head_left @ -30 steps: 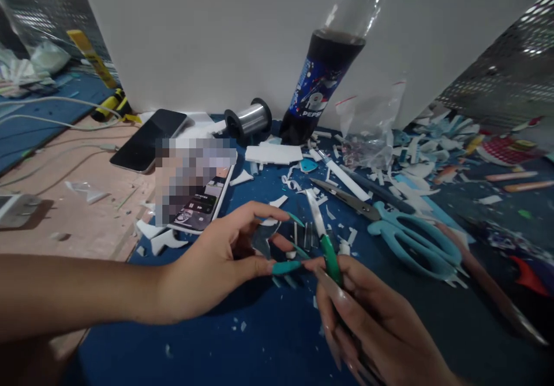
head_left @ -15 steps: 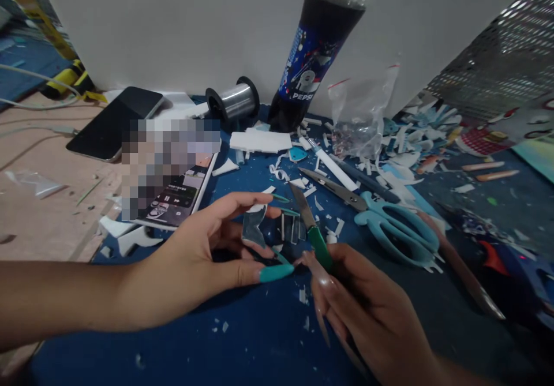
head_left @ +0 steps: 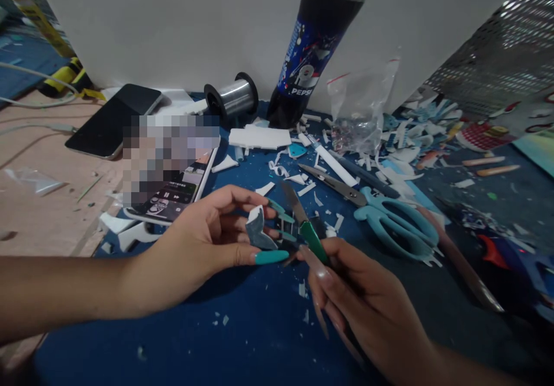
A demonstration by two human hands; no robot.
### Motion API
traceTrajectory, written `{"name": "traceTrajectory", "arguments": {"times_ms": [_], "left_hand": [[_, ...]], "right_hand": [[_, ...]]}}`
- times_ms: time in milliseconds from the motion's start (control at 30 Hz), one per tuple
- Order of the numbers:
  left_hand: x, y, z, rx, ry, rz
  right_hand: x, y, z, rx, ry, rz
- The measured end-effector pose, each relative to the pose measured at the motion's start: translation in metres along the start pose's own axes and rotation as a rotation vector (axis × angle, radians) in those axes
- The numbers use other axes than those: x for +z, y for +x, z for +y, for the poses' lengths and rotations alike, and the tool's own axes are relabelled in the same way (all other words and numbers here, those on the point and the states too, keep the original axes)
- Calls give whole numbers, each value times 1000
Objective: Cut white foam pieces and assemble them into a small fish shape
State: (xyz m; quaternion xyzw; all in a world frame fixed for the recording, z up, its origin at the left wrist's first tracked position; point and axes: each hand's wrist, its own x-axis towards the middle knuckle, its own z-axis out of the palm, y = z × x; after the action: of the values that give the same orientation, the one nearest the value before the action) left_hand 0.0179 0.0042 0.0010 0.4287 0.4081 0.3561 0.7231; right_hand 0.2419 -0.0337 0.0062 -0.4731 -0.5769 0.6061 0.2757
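Observation:
My left hand [head_left: 203, 242] comes in from the left and pinches a small grey-white cut-out piece [head_left: 257, 230] between thumb and fingers, just above the dark blue mat [head_left: 242, 340]. My right hand [head_left: 367, 305] rises from the lower right, closed around a green-handled craft knife [head_left: 303, 224]. The blade points up and away, right beside the piece. The fingers of both hands almost touch.
Teal scissors [head_left: 398, 224] lie to the right. Behind stand a Pepsi bottle [head_left: 307, 63], a wire spool [head_left: 231, 94] and a clear bag [head_left: 359, 115]. Two phones [head_left: 112, 120] lie to the left. White and blue scraps [head_left: 415, 149] litter the mat.
The view has shifted so everything sits a little higher and to the left. My left hand has turned the piece and drawn it closer to the knife blade.

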Motion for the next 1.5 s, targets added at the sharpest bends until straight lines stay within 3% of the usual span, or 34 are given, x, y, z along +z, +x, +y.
{"name": "traceTrajectory", "arguments": {"times_ms": [367, 567, 700, 967, 1233, 1500], "left_hand": [[2, -3, 3, 59, -27, -84], [0, -1, -1, 82, 60, 3], [0, 0, -1, 48, -11, -25], [-3, -4, -2, 128, 195, 24], [1, -2, 5, 98, 136, -3], [4, -3, 6, 133, 186, 56]], "right_hand": [[-1, 0, 4, -105, -68, 12], [-12, 4, -1, -568, -651, 229], [-17, 9, 0, -719, -923, 331], [-17, 14, 0, -799, -1072, 261], [-17, 12, -6, -914, -1361, 327], [-18, 9, -7, -922, -1407, 342]]}}
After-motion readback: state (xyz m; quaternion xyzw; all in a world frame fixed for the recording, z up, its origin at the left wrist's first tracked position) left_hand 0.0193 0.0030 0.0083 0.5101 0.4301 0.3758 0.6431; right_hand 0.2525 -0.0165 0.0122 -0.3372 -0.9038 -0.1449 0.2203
